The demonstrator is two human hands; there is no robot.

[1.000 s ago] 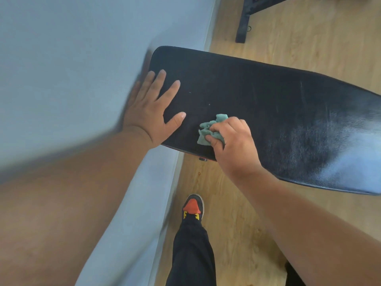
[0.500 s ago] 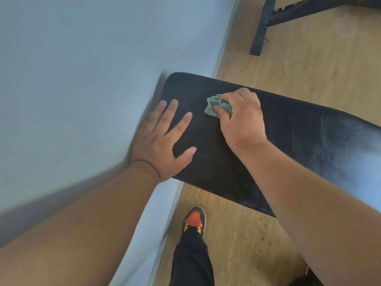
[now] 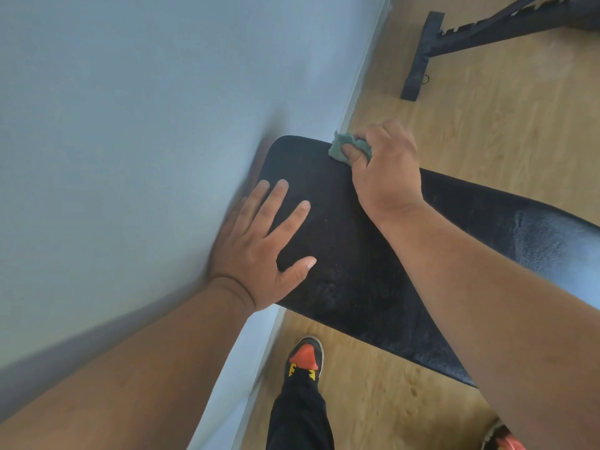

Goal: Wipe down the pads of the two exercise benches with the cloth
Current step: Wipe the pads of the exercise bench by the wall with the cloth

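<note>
2 hands are on the black bench pad point(image 3: 373, 271) here, and each is doing its own job. The right hand point(image 3: 386, 170) is up at the far edge of the pad, near the rounded corner, with its fingers curled tight around a bunched green cloth point(image 3: 341, 146); the cloth pokes out past the fingertips and sits right on the pad's rim, a tuft of it hanging over the edge above the wooden floor point(image 3: 470, 141). The left hand point(image 3: 259, 245) lies flat on the near end of the pad, fingers straight and spread, thumb out to the side, palm pressing down and gripping nothing. That end of the pad sits just beside the pale blue-grey wall point(image 3: 130, 125), and the outer edge of the left hand is right up against it. The pad runs off to the right, where its surface catches a glossy sheen. Beyond it, at the top right, the black metal frame point(image 3: 422, 60) of another piece of equipment stands on the floor, well apart from the pad. Below the pad, 1 black trouser leg point(image 3: 298, 417) ends in a black shoe with an orange toe point(image 3: 305, 355), planted on the floor.
</note>
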